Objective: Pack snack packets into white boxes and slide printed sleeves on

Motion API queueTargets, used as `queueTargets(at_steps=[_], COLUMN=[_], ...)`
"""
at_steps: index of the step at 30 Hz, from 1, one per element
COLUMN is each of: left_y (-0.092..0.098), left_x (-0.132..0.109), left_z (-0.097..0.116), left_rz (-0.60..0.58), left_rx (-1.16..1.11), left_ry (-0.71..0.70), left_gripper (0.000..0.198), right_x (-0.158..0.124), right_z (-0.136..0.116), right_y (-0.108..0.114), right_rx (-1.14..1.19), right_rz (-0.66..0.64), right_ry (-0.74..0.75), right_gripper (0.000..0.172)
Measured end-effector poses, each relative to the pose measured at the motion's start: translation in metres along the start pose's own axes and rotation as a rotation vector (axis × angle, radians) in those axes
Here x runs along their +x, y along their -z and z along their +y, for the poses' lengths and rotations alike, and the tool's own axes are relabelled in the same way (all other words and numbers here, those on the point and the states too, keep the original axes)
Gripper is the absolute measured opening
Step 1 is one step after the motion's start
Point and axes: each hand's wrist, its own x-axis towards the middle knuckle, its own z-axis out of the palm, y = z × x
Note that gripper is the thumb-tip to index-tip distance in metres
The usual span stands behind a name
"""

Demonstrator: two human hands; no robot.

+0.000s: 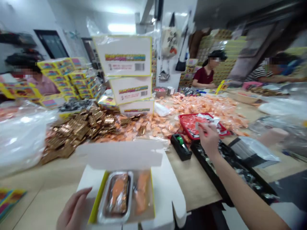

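White card box [124, 155] sits open on the wooden surface [194, 182], with its lid flap standing up. Inside, a foil tray of orange food [115, 198] lies beside a long orange packet [142, 193]. The left hand [73, 210] is at the box's left edge, and its grip is spread, not pinching anything. The right hand [208, 139] is up over a red tray [185, 123], and its grip pinches a small white slip [198, 125]. A tape dispenser [181, 147] is near that hand, and a long black tray [236, 171] lies under it. Past the box are heaps of gold packets [76, 131] and orange packets [199, 107]. A person in a red shirt [203, 76] sits across the surface.
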Motion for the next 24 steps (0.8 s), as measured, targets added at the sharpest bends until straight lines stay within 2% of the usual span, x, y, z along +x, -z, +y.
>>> queueTargets(at_steps=[1,2,4,5,7,9,10,12,13,15,16,17,18,20,22,24], left_y=[0.005,0.009,0.012,0.013,0.013,0.014,0.015,0.021,0.024,0.034,0.038,0.040,0.041,0.036,0.025,0.013], left_x=[-0.005,-0.009,-0.014,-0.017,-0.022,-0.028,-0.029,-0.023,-0.014,0.017,0.037,0.060,0.083,0.121,0.140,0.137], left_z=[0.008,0.018,0.037,0.046,0.060,0.066,0.065,0.057,0.051,0.040,0.036,0.034,0.034,0.044,0.061,0.076], left_rz=[-0.008,-0.057,-0.277,-0.403,-0.568,-0.618,-0.608,-0.507,-0.410,-0.193,-0.118,-0.116,-0.149,-0.304,-0.390,-0.365], left_rx=[0.003,0.019,0.123,0.174,0.225,0.209,0.177,0.066,-0.005,-0.141,-0.186,-0.224,-0.221,-0.094,0.007,0.042], left_ry=[-0.080,-0.226,-0.509,-0.598,-0.669,-0.658,-0.642,-0.570,-0.498,-0.300,-0.194,-0.143,-0.133,-0.152,-0.180,-0.171], left_gripper=[0.027,0.028,0.036,0.041,0.045,0.046,0.045,0.041,0.039,0.036,0.038,0.045,0.055,0.049,0.034,0.029], right_x=[-0.021,-0.042,-0.079,-0.094,-0.117,-0.130,-0.133,-0.130,-0.125,-0.105,-0.093,-0.079,-0.066,-0.045,-0.037,-0.044], right_z=[-0.023,-0.048,-0.099,-0.124,-0.167,-0.195,-0.200,-0.196,-0.187,-0.165,-0.155,-0.147,-0.143,-0.146,-0.162,-0.184], right_y=[0.020,0.039,0.069,0.078,0.082,0.075,0.072,0.069,0.070,0.071,0.070,0.068,0.064,0.054,0.047,0.046], right_rx=[0.118,0.240,0.408,0.445,0.440,0.424,0.449,0.560,0.617,0.662,0.641,0.597,0.548,0.499,0.517,0.538], right_rz=[0.098,0.138,0.057,-0.032,-0.259,-0.487,-0.587,-0.746,-0.796,-0.819,-0.786,-0.735,-0.694,-0.691,-0.762,-0.810], right_ry=[0.089,0.219,0.541,0.679,0.879,0.958,0.961,0.901,0.830,0.592,0.446,0.304,0.192,0.079,0.059,0.026], right_gripper=[0.035,0.035,0.042,0.045,0.044,0.044,0.046,0.052,0.051,0.037,0.026,0.015,0.020,0.041,0.040,0.034])
